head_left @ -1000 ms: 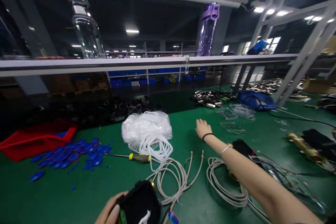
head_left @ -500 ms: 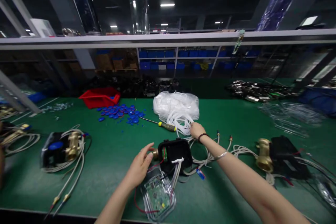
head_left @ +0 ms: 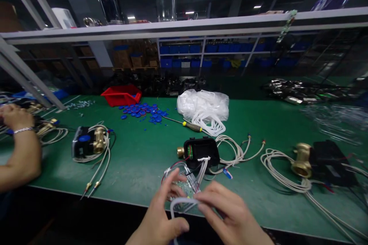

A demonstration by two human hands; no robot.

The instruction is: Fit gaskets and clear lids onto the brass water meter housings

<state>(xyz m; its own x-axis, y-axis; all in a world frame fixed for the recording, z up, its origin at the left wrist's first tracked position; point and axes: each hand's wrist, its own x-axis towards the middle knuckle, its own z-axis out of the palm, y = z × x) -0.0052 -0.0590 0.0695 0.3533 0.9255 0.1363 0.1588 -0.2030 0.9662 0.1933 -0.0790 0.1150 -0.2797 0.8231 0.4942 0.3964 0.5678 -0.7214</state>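
Both my hands are low at the front edge of the green bench. My left hand (head_left: 161,218) and my right hand (head_left: 227,216) together pinch a white rubber gasket ring (head_left: 181,202) between their fingertips. Just beyond them lies a clear plastic cover with a circuit board (head_left: 184,176), wired to an open black meter housing (head_left: 201,150) with a brass fitting. A bag of white gaskets (head_left: 202,107) sits farther back, with a yellow-handled screwdriver (head_left: 189,125) beside it.
A red tray (head_left: 122,95) and scattered blue caps (head_left: 143,111) lie at the back left. Another meter with coiled cable (head_left: 89,143) rests to the left, one more (head_left: 324,160) to the right. A co-worker's arm (head_left: 17,149) leans on the bench at far left. A shelf rail (head_left: 184,25) runs overhead.
My right hand drew back from the gasket bag with a white gasket. My left hand left the meter housing and both hands met near the bench edge. The view tilted and shifted left.
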